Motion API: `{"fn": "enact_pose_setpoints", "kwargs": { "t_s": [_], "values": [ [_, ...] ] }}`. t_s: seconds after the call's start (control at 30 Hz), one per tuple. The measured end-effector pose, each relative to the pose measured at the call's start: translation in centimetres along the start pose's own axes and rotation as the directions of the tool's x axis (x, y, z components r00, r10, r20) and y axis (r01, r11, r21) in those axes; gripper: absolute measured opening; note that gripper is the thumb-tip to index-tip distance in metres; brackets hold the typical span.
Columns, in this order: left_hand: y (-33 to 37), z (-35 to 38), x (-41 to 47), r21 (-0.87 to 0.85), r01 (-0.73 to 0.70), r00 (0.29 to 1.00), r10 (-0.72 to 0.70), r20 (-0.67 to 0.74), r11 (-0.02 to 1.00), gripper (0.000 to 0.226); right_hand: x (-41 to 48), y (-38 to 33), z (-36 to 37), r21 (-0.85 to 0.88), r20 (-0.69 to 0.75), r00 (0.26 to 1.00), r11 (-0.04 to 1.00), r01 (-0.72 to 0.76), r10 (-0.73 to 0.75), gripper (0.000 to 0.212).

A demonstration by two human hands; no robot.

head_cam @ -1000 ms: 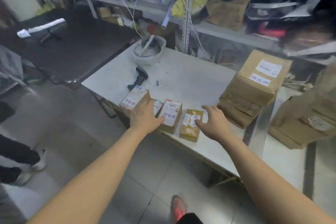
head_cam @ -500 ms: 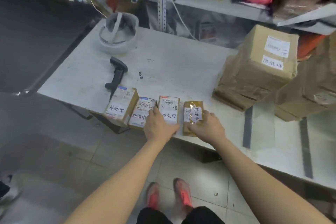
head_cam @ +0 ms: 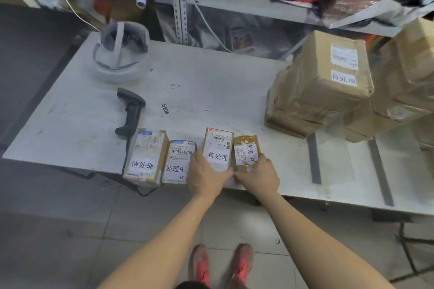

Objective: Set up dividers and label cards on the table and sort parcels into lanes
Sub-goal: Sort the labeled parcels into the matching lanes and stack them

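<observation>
Several small parcels lie in a row at the front edge of the white table (head_cam: 211,91). From the left: a brown box with a white label card (head_cam: 146,156), a white-labelled parcel (head_cam: 178,161), a taller box with a label card (head_cam: 217,148) and a yellow taped parcel (head_cam: 246,151). My left hand (head_cam: 206,175) grips the near end of the taller box. My right hand (head_cam: 258,175) holds the near end of the yellow parcel. Both hands touch each other at the table edge.
A black barcode scanner (head_cam: 130,110) lies behind the row, its cable running over the edge. A white headset (head_cam: 121,54) sits at the back left. Stacked brown cartons (head_cam: 321,87) fill the right side. Grey tape strips (head_cam: 314,159) mark the table. Cluttered shelves stand behind.
My view has dropped and closed in on the table. My left hand moved right from the leftmost boxes to the taller box, and my right hand settled onto the yellow parcel.
</observation>
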State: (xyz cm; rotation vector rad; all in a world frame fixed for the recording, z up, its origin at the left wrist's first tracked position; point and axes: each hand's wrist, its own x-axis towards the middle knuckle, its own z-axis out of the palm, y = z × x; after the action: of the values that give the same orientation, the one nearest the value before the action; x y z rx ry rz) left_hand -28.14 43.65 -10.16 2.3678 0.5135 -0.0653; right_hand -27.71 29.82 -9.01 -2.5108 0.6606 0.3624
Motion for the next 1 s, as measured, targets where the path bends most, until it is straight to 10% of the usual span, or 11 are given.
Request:
{"fn": "enact_pose_setpoints", "kwargs": {
  "t_s": [1.0],
  "values": [
    [17.7,5.4,-9.6,-0.157,-0.398,0.917,0.394,-0.059,0.904,0.095,-0.8,17.8,-22.8,0.293,-0.389,0.915,0.927,0.233,-0.107,0.061]
  ]
}}
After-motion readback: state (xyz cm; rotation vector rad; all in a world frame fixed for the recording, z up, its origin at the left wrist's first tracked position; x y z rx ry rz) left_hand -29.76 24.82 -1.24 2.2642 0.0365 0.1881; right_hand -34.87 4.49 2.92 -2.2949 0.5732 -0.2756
